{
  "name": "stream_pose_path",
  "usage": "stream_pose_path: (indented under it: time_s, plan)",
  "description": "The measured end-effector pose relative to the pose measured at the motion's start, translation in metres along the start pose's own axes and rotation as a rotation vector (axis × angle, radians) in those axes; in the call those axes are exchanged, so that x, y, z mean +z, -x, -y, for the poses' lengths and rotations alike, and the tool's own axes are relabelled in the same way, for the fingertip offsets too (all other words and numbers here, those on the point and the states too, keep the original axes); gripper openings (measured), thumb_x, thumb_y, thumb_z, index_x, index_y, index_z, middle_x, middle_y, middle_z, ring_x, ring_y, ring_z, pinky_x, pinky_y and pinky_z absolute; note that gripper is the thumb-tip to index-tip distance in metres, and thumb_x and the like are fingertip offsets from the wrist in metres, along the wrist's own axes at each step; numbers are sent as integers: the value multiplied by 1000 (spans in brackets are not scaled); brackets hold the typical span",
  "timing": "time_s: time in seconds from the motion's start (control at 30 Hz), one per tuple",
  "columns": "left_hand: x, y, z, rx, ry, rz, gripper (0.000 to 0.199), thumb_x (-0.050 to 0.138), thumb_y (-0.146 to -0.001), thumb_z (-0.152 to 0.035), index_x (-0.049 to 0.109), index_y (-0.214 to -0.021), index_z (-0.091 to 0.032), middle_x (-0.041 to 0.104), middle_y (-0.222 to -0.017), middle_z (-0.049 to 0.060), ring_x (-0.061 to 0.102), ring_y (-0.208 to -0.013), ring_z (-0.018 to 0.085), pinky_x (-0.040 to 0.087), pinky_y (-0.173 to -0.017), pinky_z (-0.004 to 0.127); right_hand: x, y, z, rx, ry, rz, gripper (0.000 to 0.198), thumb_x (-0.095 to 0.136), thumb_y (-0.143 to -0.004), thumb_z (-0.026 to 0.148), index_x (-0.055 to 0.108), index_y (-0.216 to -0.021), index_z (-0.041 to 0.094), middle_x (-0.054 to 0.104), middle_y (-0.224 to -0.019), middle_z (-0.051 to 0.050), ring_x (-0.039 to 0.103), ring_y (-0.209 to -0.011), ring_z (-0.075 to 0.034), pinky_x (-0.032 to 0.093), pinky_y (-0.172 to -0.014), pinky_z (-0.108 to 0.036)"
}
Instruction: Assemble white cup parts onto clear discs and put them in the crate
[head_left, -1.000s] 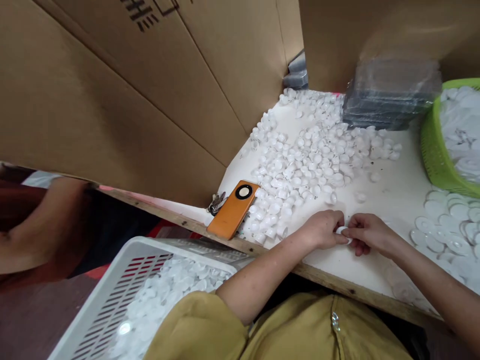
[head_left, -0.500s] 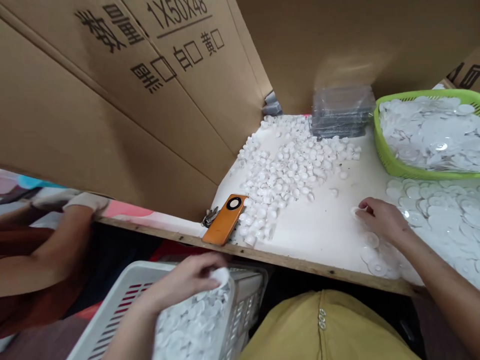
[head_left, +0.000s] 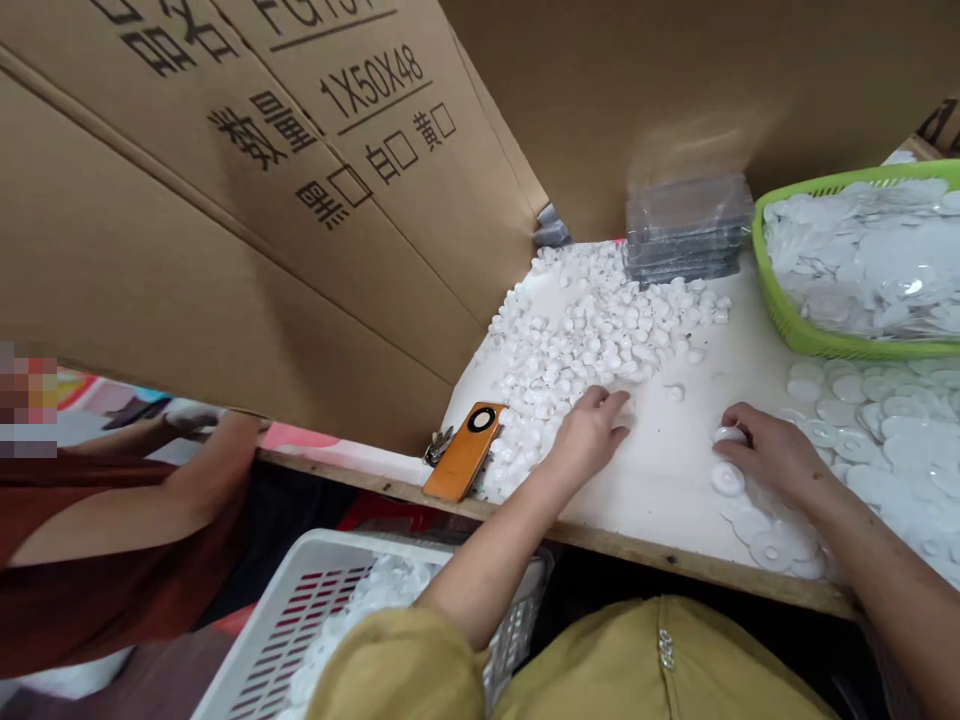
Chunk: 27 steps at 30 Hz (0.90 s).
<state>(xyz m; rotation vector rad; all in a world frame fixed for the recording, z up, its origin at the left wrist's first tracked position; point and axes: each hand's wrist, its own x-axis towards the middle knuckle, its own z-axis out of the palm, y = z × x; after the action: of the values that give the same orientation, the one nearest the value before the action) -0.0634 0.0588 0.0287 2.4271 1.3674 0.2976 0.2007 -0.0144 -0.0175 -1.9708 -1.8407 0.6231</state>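
My left hand (head_left: 589, 435) reaches over the table at the near right edge of a heap of small white plastic caps (head_left: 592, 340). Its thumb and forefinger are apart, and I see nothing held between them. On the right, my right hand (head_left: 780, 455) pinches a white plastic disc (head_left: 729, 434) between thumb and fingers. Just below that hand, several flat white discs (head_left: 772, 550) lie overlapping near the table edge. More loose discs (head_left: 900, 440) spread out to the right of it. Beneath my left forearm stands a white slotted basket (head_left: 300, 560) with white pieces inside.
An orange phone (head_left: 461, 455) lies beside keys (head_left: 437, 447) at the table's front edge. Cardboard (head_left: 360, 300) walls the left and back. Behind the caps sits a stack of clear plastic bags (head_left: 686, 230); a green basket (head_left: 772, 290) holds white discs. A co-worker's arm (head_left: 165, 500) is at left.
My left hand has moved from over the white basket up to the caps on the table; the white disc it held is gone from it. My right hand still pinches a disc.
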Motion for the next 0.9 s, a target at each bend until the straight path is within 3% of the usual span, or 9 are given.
stream_pose_path:
  time_s: [0.13, 0.27, 0.37, 0.5, 0.57, 0.63, 0.73, 0.9]
  plan:
    - [19, -27, -9, 26, -128, 110, 19, 50, -81, -13, 63, -96, -16, 56, -103, 10, 57, -91, 22, 47, -77, 31, 2, -2, -3, -77, -38, -47, 16, 50, -84, 32, 57, -96, 24, 66, -88, -4, 61, -76, -22, 42, -67, -32]
    - [6, -6, -10, 122, -37, 195, 20, 49, -87, -21, 64, -100, -16, 60, -98, 9, 59, -91, 20, 47, -82, 31, 7, -4, -7, -100, -75, -163, 23, 43, -87, 29, 60, -101, 23, 67, -102, -6, 62, -84, -23, 45, -72, -34]
    - [-7, 15, -16, 186, 159, 368, 21, 51, -86, -20, 65, -102, -17, 60, -104, 8, 62, -89, 16, 47, -83, 27, 7, -5, -6, -61, -120, -237, 27, 45, -86, 33, 60, -104, 22, 68, -99, -8, 63, -84, -23, 46, -75, -35]
    - [-2, 25, -23, -26, 464, 612, 26, 46, -90, -25, 56, -113, -18, 60, -76, 0, 61, -60, 10, 49, -63, 23, 5, -4, -3, -53, -123, -222, 24, 48, -83, 35, 62, -99, 22, 68, -91, -8, 63, -80, -24, 47, -73, -35]
    - [9, 25, -24, -108, 516, 540, 20, 47, -90, -25, 59, -102, -16, 59, -78, 0, 58, -55, 8, 48, -57, 21, 4, -3, -2, -56, -119, -199, 22, 49, -83, 34, 62, -96, 23, 68, -90, -7, 62, -79, -23, 47, -72, -35]
    - [22, 25, -23, -107, 487, 361, 14, 52, -87, -22, 64, -88, -15, 57, -94, 4, 56, -59, 6, 48, -59, 20, 2, -2, -1, -45, -134, -178, 21, 51, -82, 35, 63, -94, 23, 68, -89, -7, 62, -78, -23, 46, -72, -35]
    - [34, 30, -17, -89, 477, 172, 19, 51, -88, -23, 68, -89, -15, 52, -105, 6, 55, -64, 5, 50, -67, 22, 0, 2, 4, 23, -234, -140, 21, 55, -81, 38, 63, -93, 23, 68, -85, -4, 61, -76, -20, 46, -72, -33]
    - [37, 41, -5, -21, 576, 178, 31, 70, -73, -17, 67, -104, -16, 52, -107, 5, 57, -72, 8, 49, -71, 22, 6, 6, 37, 117, -522, 149, 21, 62, -76, 41, 58, -79, 21, 63, -67, 0, 59, -61, -15, 45, -54, -25]
